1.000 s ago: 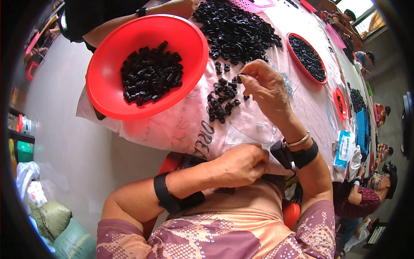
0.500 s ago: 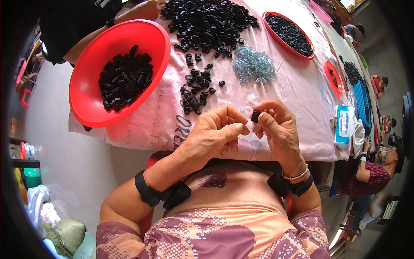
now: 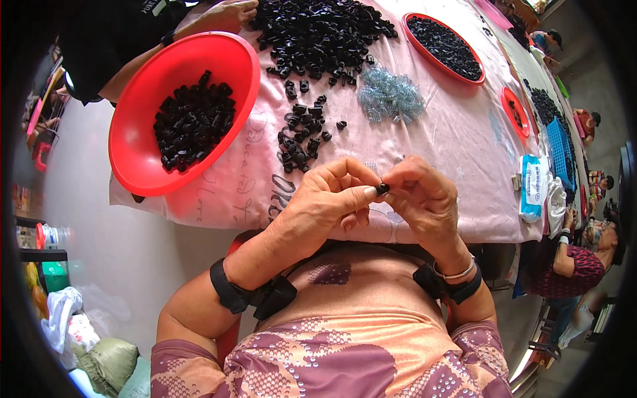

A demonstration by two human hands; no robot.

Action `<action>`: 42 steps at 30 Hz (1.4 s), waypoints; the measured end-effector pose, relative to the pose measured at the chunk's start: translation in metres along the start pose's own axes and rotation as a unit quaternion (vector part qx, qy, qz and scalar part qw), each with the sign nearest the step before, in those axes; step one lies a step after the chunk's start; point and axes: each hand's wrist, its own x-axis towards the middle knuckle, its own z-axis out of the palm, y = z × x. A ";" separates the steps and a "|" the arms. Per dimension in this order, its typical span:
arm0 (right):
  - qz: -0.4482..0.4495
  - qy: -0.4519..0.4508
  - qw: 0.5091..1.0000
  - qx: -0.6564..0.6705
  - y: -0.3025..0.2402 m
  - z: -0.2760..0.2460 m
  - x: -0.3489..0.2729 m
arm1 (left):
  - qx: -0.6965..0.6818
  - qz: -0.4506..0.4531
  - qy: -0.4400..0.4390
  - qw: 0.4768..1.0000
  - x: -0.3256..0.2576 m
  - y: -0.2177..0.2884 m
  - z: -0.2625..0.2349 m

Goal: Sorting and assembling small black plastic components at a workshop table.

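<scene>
At the pink cloth's (image 3: 474,159) left edge, a red bowl (image 3: 133,109) contains black parts. Next, a loose cluster (image 3: 302,132) of similar parts lies just beyond your left hand (image 3: 324,202), whose bent thumb and forefinger meet the small black piece (image 3: 382,189); whether they grip it cannot be told. The piece lies between your hands, about equally near both, its long axis indistinct. Translucent bits (image 3: 390,96) lie beyond. Your right hand (image 3: 426,202) pinches it from the right. Cloth spans rightward to a blue-and-white packet (image 3: 532,189); its near edge runs below your hands.

The table (image 3: 458,166) bears black parts (image 3: 325,33), coils (image 3: 390,95), dishes (image 3: 522,128).
</scene>
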 end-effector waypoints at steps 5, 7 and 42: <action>-0.073 -0.006 0.990 -0.120 -0.002 -0.001 0.001 | -0.038 -0.010 0.016 0.999 0.000 -0.002 0.000; -0.087 -0.012 0.986 -0.139 -0.004 -0.002 0.002 | -0.050 -0.008 0.021 0.998 0.001 -0.002 0.000; 0.150 -0.010 0.984 -0.094 -0.007 -0.023 0.005 | 0.252 -0.042 -0.024 0.966 -0.004 -0.003 0.009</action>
